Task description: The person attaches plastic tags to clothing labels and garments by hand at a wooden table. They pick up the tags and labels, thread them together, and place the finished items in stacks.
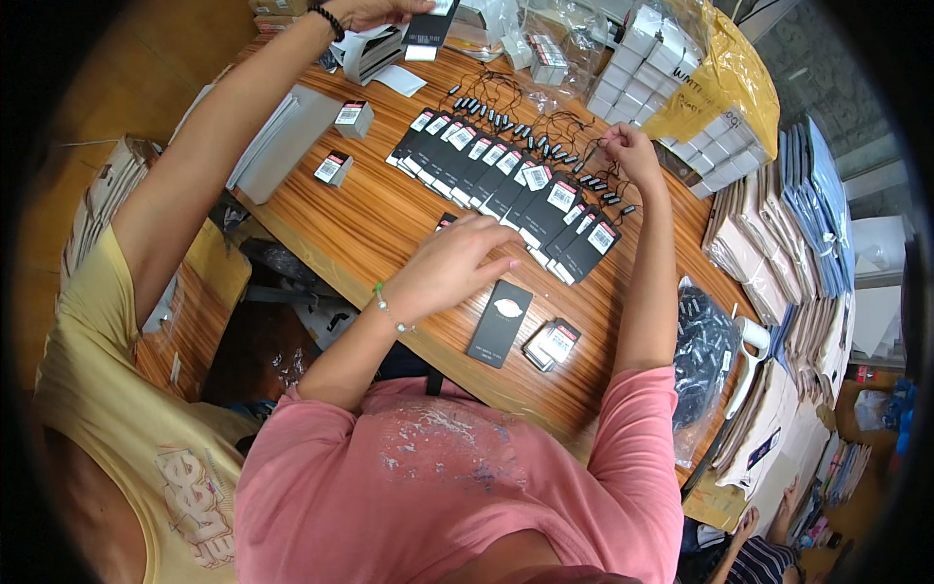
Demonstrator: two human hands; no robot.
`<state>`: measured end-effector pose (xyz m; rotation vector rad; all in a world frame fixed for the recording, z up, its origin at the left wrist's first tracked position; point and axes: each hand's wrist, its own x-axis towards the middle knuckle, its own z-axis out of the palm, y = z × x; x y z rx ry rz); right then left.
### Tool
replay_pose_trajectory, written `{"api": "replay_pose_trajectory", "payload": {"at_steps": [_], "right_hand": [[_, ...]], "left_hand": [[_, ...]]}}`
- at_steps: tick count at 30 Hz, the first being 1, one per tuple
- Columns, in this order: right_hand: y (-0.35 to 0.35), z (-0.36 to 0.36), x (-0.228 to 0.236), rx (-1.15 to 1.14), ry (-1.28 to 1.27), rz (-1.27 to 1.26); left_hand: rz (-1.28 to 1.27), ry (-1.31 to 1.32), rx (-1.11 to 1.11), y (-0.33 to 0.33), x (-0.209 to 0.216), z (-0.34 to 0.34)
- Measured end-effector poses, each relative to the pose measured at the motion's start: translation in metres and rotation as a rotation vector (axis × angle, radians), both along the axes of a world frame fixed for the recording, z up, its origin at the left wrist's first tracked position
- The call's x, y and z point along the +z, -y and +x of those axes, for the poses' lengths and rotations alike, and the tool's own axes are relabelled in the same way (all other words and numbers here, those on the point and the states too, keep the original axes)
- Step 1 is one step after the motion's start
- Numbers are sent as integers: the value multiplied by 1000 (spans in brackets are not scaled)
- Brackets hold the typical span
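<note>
A fanned row of black hang tags [491, 167] with white barcode stickers lies across the wooden table, their black cords [559, 127] and small dark cord clips stretched out on the far side. My left hand [459, 255] reaches over the near side of the row, fingers extended and thumb apart. It partly covers a small black card with a sticker [445, 222]. At the right end, my right hand [630, 156] pinches by the cords; its fingertips seem to hold a black cord. Closer to me lie a black tag with a pale oval [506, 308] and a small stack of stickered tags [552, 345].
Two small tag stacks [352, 117] sit at the left. A co-worker's hand [375, 12] holds a black tag at the top. White boxes [715, 146] under yellow plastic stand far right, near folded garments [754, 238] and a bag of black parts [702, 355].
</note>
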<state>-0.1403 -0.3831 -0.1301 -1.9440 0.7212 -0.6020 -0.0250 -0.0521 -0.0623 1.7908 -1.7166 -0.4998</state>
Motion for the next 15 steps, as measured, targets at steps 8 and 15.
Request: {"api": "replay_pose_trajectory", "payload": {"at_steps": [8, 15], "right_hand": [[31, -2, -18, -102, -110, -27], [19, 0, -17, -288, 41, -695]], "left_hand": [[1, -90, -16, -1, -3, 3], [7, 102, -43, 17, -13, 0]]}}
